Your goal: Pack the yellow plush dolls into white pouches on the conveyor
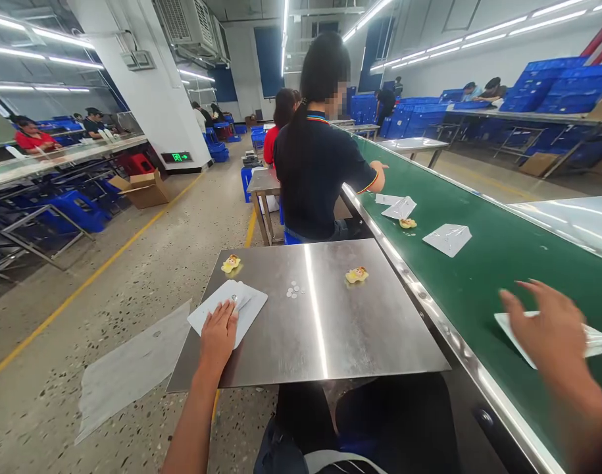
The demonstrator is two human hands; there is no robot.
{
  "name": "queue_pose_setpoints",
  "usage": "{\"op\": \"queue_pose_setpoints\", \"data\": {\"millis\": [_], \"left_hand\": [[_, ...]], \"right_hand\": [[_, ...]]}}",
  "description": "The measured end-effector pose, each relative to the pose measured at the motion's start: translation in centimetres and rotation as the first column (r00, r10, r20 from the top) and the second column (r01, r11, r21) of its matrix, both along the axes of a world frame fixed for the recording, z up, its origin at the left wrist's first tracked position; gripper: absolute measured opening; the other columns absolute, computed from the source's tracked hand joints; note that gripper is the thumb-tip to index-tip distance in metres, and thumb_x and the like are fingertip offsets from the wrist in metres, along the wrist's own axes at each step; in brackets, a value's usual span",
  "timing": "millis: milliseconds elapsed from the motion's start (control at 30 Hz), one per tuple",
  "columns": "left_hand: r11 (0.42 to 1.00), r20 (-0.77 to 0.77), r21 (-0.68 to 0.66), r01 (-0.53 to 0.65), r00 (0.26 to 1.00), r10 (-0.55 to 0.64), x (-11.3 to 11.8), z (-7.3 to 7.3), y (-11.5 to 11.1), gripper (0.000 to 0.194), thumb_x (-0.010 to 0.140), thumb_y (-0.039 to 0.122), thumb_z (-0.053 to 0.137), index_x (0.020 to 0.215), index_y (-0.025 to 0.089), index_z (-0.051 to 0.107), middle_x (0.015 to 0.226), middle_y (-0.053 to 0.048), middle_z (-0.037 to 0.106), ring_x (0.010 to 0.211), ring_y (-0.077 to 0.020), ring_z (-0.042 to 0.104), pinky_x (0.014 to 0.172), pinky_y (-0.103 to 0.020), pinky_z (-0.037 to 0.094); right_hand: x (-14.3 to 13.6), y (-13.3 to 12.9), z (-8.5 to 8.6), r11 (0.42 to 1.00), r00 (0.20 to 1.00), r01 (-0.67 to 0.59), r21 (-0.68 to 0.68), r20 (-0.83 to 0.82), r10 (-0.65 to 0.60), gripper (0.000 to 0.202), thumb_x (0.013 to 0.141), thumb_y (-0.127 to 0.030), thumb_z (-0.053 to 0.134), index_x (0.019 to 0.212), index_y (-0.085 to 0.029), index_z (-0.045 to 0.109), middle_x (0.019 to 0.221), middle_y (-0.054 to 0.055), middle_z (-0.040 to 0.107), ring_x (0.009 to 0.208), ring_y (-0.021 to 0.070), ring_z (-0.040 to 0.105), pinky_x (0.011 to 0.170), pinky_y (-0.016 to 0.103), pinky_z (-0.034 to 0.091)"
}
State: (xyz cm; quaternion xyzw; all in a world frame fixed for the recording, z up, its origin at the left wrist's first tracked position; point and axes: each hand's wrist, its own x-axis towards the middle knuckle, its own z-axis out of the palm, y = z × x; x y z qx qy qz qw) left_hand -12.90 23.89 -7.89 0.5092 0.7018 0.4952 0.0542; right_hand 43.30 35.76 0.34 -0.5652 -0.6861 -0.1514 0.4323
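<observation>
My left hand [220, 332] lies flat, fingers stretched out, on white packets [251, 304] at the left of the metal table. Over the green conveyor belt on the right, my right hand [550, 322] is slightly blurred, thumb and fingers apart. Beneath and behind it is a white packet [516, 336], partly hidden; whether the hand touches it I cannot tell. Several small clear round dots [293, 289] lie mid-table. One small yellow figure piece [230, 264] sits at the table's far left, and another yellow figure piece [356, 274] is toward the right.
The green belt [483, 276] runs along the right behind a metal rail [414, 283]. On it lie a white packet [447, 239] and a yellow piece [407, 224]. A person in a dark shirt [315, 171] sits just ahead. A translucent sheet [133, 368] is on the floor at left.
</observation>
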Motion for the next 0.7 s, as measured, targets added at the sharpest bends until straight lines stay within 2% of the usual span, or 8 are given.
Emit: {"op": "queue_pose_setpoints", "data": {"millis": [100,167,233,333,467,567,633,700], "left_hand": [[0.999,0.068,0.05,-0.01,0.998,0.007,1.2,1.4,-1.2,0.021,0.085,0.026,0.053,0.101,0.022,0.067,0.128,-0.005,0.06,0.134,-0.0231,0.036,0.116,-0.042,0.006],[0.995,0.201,0.079,0.053,0.977,-0.068,2.7,2.6,-2.9,0.021,0.08,0.024,0.059,0.099,0.025,0.069,0.125,-0.002,0.063,0.133,-0.0216,0.037,0.116,-0.039,0.004],[0.973,0.315,0.054,0.223,0.921,-0.229,4.4,3.8,-5.3,0.025,0.075,0.025,0.064,0.099,0.026,0.071,0.12,-0.001,0.066,0.13,-0.0237,0.042,0.116,-0.037,0.009],[0.83,0.412,-0.164,0.533,0.802,-0.433,6.5,4.9,-8.6,0.039,0.074,0.031,0.066,0.113,0.028,0.066,0.119,-0.004,0.066,0.122,-0.0288,0.051,0.109,-0.04,0.029],[0.601,0.551,-0.32,0.732,0.66,-0.51,7.9,4.5,-9.4,0.065,0.068,0.039,0.073,0.128,0.023,0.054,0.109,-0.007,0.069,0.105,-0.0308,0.059,0.089,-0.037,0.046],[0.624,0.609,-0.256,0.738,0.624,-0.489,8.4,2.8,-7.9,0.043,0.078,0.047,0.06,0.105,0.014,0.066,0.095,-0.008,0.071,0.09,-0.0266,0.062,0.08,-0.034,0.049],[0.714,0.665,-0.212,0.667,0.634,-0.396,8.5,1.5,-7.2,0.042,0.081,0.049,0.057,0.098,0.013,0.068,0.093,-0.009,0.071,0.091,-0.026,0.062,0.081,-0.034,0.049],[0.811,0.73,-0.181,0.556,0.629,-0.269,8.4,0.4,-7.1,0.046,0.075,0.052,0.062,0.099,0.013,0.068,0.091,-0.009,0.072,0.093,-0.0275,0.062,0.082,-0.035,0.049]], "right_hand": [[-11.5,-2.2,0.1,0.963,0.963,-0.27,-0.018,0.003,0.27,0.033,0.091,-0.04,0.045,0.122,-0.03,0.052,0.126,0.012,0.054,0.12,0.0307,0.047,0.099,0.053,0.037],[-18.4,-4.3,0.4,0.831,0.829,-0.55,-0.085,0.061,0.555,0.036,0.092,-0.032,0.046,0.128,-0.028,0.047,0.129,0.009,0.052,0.118,0.0265,0.049,0.098,0.047,0.041],[-23.6,-6.6,0.9,0.685,0.672,-0.697,-0.212,0.139,0.727,0.039,0.09,-0.033,0.049,0.128,-0.023,0.047,0.13,0.011,0.051,0.119,0.0257,0.048,0.098,0.042,0.042],[-27.7,-9.3,1.8,0.449,0.363,-0.753,-0.481,0.264,0.893,0.019,0.091,-0.03,0.049,0.104,-0.021,0.059,0.095,0.006,0.065,0.09,0.0175,0.06,0.076,0.029,0.048],[-29.8,-9.7,2.8,0.262,0.104,-0.706,-0.658,0.269,0.957,0.016,0.091,-0.026,0.048,0.087,-0.021,0.062,0.076,-0.001,0.064,0.07,0.0111,0.058,0.058,0.022,0.039],[-31.6,-7.1,2.4,0.144,0.07,-0.7,-0.699,0.134,0.989,0.017,0.089,-0.034,0.055,0.087,-0.021,0.065,0.078,-0.002,0.066,0.074,0.0101,0.059,0.062,0.02,0.041],[-32.9,-4.5,1.2,0.216,0.21,-0.716,-0.664,0.091,0.973,0.024,0.09,-0.04,0.053,0.094,-0.02,0.067,0.089,0.001,0.067,0.084,0.0117,0.061,0.073,0.021,0.045],[-33.7,-2.1,-0.6,0.454,0.449,-0.676,-0.58,0.164,0.878,0.035,0.091,-0.043,0.049,0.11,-0.018,0.063,0.112,0.007,0.063,0.105,0.0178,0.056,0.09,0.03,0.043]]}}
